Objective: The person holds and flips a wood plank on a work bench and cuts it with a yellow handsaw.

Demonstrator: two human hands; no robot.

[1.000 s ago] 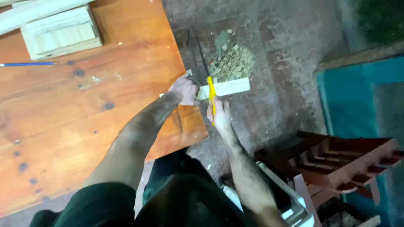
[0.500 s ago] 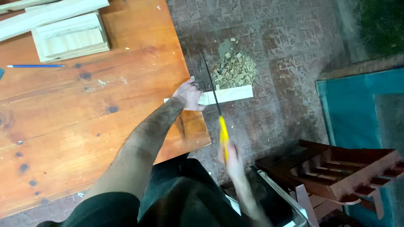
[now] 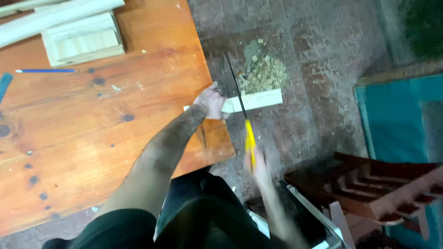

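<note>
L hand (image 3: 210, 100) pins wood strip (image 3: 258, 99), R hand (image 3: 258, 166) saw (image 3: 240, 108)

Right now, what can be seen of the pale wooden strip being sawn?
The pale wooden strip looks like light, unfinished wood, flat and narrow. It lies across the table's right edge, one end jutting out over the floor above a pile of wood scraps. The left hand presses it down at the table edge. A saw blade crosses it beside that hand; the right hand holds the yellow handle.
</note>
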